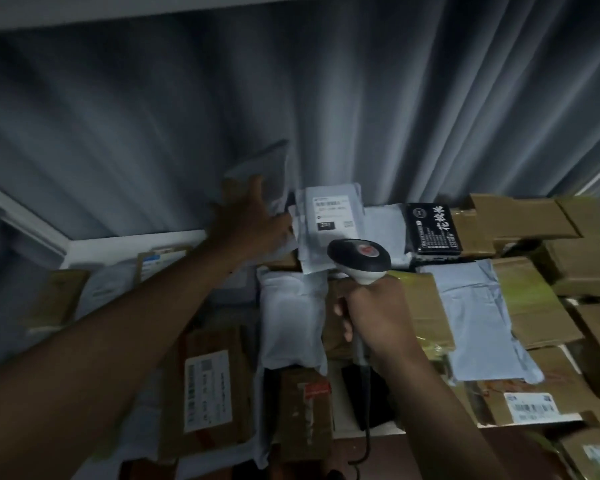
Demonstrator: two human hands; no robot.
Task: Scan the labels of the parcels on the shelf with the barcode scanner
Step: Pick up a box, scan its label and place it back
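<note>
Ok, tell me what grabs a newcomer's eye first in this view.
At centre, the right hand grips a barcode scanner, its head just below a grey mailer's white label. The left hand reaches past it to the parcels at the back, touching the mailer's left edge. To the right, a black box with white Chinese lettering stands out among brown cartons.

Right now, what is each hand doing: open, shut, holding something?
Left hand: fingers straight, pressing on a blurred grey plastic mailer at the back of the shelf.
Right hand: grips the handle of the black-and-white barcode scanner.
</note>
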